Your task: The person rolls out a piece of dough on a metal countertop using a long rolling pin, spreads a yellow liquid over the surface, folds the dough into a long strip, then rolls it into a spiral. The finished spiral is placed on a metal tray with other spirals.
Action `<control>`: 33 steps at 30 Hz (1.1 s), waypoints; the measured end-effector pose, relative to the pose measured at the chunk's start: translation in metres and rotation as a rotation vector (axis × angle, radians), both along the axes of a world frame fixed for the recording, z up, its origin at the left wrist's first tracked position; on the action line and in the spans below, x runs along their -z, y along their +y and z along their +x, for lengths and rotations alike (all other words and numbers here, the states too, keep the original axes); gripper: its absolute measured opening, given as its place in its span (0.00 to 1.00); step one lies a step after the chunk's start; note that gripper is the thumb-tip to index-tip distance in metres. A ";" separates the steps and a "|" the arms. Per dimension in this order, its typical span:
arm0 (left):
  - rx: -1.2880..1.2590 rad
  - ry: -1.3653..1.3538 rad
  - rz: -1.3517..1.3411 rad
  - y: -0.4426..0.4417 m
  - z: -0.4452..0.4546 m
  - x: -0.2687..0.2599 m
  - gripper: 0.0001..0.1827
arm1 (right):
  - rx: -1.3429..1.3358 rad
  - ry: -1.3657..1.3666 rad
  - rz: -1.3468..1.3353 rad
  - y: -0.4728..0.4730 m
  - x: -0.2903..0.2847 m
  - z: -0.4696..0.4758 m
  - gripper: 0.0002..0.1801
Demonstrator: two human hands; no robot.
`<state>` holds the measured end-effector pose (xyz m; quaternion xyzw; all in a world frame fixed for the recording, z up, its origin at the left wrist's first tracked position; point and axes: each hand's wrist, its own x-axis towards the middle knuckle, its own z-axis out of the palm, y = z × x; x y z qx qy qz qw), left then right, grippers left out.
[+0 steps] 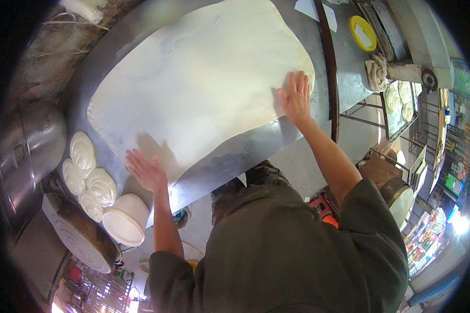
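Observation:
A wide, thin sheet of pale dough [203, 82] lies spread over a metal worktable [235, 156]. My left hand [147, 170] is over the sheet's near left edge, fingers apart, its shadow falling on the dough. At the right edge of the sheet, my right hand [296, 98] rests flat or just above it, fingers extended and thumb out. Neither hand holds anything. Several coiled dough rounds [102, 187] sit touching one another at the table's left end, beside a white plastic tub [125, 221].
A large metal vessel [43, 137] stands at the left. Past the dark raised edge [331, 70] on the right are a yellow lid [362, 33], a bunched cloth [376, 72] and a tray [393, 125] of coiled dough on a rack. A red object [319, 205] is below right.

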<state>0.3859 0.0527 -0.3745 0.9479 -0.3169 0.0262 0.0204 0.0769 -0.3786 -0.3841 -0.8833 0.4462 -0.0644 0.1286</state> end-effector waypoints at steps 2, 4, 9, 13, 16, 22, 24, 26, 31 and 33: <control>0.057 0.058 0.098 0.005 -0.005 0.014 0.45 | -0.025 0.077 -0.067 -0.009 0.007 -0.012 0.44; 0.032 0.084 0.076 0.000 -0.008 0.013 0.44 | -0.026 0.121 -0.031 -0.016 0.002 -0.017 0.44; 0.040 0.057 -0.030 -0.027 -0.013 0.010 0.43 | 0.019 0.073 0.009 -0.041 0.007 -0.011 0.46; 0.063 0.139 -0.101 -0.078 -0.016 -0.002 0.43 | 0.135 0.148 0.002 -0.040 0.009 -0.009 0.47; 0.095 0.152 -0.095 -0.114 -0.001 0.004 0.44 | 0.203 0.223 0.049 -0.038 0.005 0.006 0.47; 0.194 0.159 -0.005 -0.149 0.003 0.001 0.45 | -0.079 0.098 -0.043 -0.041 -0.013 0.091 0.44; 0.203 0.170 -0.005 -0.148 0.002 -0.001 0.44 | -0.164 0.064 -0.039 -0.063 -0.011 0.136 0.44; 0.218 0.177 -0.008 -0.150 0.005 -0.003 0.44 | -0.236 -0.024 -0.068 -0.095 -0.011 0.189 0.43; 0.217 0.181 0.006 -0.154 0.006 -0.005 0.45 | -0.235 0.088 -0.110 -0.169 0.008 0.270 0.42; 0.202 0.192 0.016 -0.153 0.006 -0.001 0.45 | -0.159 0.145 -0.129 -0.176 0.007 0.279 0.42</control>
